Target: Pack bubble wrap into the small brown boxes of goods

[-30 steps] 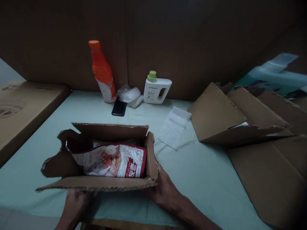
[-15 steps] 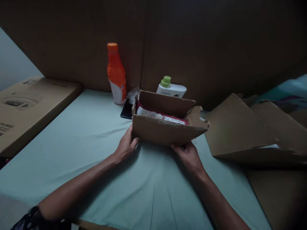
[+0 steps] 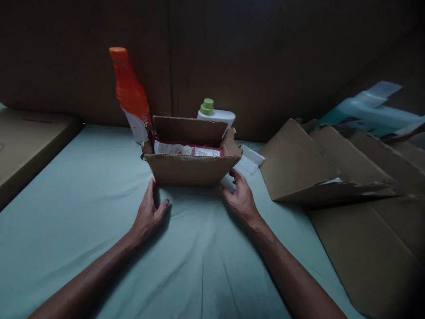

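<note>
Cardboard box [image 3: 191, 170] at frame centre: we rest our left hand [image 3: 148, 217] and right hand [image 3: 241, 199] open beside it, gripping nothing.

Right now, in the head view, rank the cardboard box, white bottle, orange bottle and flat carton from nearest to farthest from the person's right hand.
1. Cardboard box, just ahead of the right hand, at its fingertips.
2. White bottle, behind the box.
3. Orange bottle, back left.
4. Flat carton, far left edge.
</note>
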A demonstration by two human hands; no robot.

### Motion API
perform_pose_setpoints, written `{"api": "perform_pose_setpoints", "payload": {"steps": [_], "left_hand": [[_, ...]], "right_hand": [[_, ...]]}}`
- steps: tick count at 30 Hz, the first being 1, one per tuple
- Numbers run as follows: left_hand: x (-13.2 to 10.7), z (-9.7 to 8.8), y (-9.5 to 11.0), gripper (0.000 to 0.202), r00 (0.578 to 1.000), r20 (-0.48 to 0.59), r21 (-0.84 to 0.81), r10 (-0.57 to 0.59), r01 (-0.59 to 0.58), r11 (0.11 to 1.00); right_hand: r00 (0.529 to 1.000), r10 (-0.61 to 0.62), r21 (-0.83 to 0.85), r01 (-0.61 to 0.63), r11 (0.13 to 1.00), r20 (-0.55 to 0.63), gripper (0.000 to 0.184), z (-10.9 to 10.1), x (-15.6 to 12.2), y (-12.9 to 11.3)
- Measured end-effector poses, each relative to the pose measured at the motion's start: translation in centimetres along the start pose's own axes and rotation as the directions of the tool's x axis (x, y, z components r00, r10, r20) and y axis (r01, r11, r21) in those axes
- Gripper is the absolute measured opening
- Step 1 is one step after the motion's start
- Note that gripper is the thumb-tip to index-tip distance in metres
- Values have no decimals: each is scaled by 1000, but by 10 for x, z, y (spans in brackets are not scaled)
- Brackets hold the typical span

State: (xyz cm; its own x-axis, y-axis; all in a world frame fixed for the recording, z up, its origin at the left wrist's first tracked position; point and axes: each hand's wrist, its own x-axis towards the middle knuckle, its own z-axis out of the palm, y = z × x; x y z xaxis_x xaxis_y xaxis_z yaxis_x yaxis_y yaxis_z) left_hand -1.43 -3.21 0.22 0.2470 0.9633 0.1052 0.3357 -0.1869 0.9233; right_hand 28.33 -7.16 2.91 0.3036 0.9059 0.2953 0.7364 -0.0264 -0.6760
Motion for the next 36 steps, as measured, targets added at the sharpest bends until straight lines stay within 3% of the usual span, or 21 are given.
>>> {"api": "perform_pose_setpoints", "payload": {"steps": [2,5,9,12,15,17,20,23,25,28,30,33,35,36], "left_hand": [[-25,5,-7,87,1000,7,-32,-14,14,999],[-58,11,-9,83,1000,13,-27,-6,6,1000],[-86,10,0,69,997,70,16,-11,10,1000],[-104,3,2,59,997,73,22,7,-9,1000],[-121,-2,4,49,999,49,18,5,-6,1000],[-130,-3,12,43,999,37,6,-18,17,1000],[-138,-2,31,35,997,80,0,10,-10,1000],[-144,3,49,29,965,177,17,193,-199,980],[-149,10,54,24,918,260,65,299,-326,943],[-156,20,51,16,855,364,209,371,-463,862],[-159,25,47,16,832,389,282,395,-516,809],[-160,27,42,15,831,395,301,392,-520,799],[-160,26,40,15,833,399,277,383,-508,816],[-160,25,39,16,833,400,261,382,-503,824]], "right_hand": [[999,2,-195,-12,981,-52,71,-11,-1,14],[996,86,-354,-75,932,17,79,-16,13,32],[992,89,-360,-50,932,94,35,-18,25,38],[996,45,-344,-14,939,83,27,-37,-5,30],[983,-41,-259,87,962,180,24,-62,-65,10],[933,-144,-125,194,973,329,24,-71,-107,-12],[790,-278,81,280,957,547,24,-67,-154,-51],[682,-331,215,252,943,652,48,-53,-178,-77],[664,-331,236,232,944,671,54,-45,-182,-81],[714,-272,113,262,958,645,42,-38,-167,-65],[810,-185,-50,255,966,557,43,-37,-147,-42],[968,-36,-301,113,947,250,47,-47,-118,-3],[998,-43,-377,55,925,42,46,-57,-115,15],[996,-87,-390,77,918,-8,45,-63,-120,18]]}}
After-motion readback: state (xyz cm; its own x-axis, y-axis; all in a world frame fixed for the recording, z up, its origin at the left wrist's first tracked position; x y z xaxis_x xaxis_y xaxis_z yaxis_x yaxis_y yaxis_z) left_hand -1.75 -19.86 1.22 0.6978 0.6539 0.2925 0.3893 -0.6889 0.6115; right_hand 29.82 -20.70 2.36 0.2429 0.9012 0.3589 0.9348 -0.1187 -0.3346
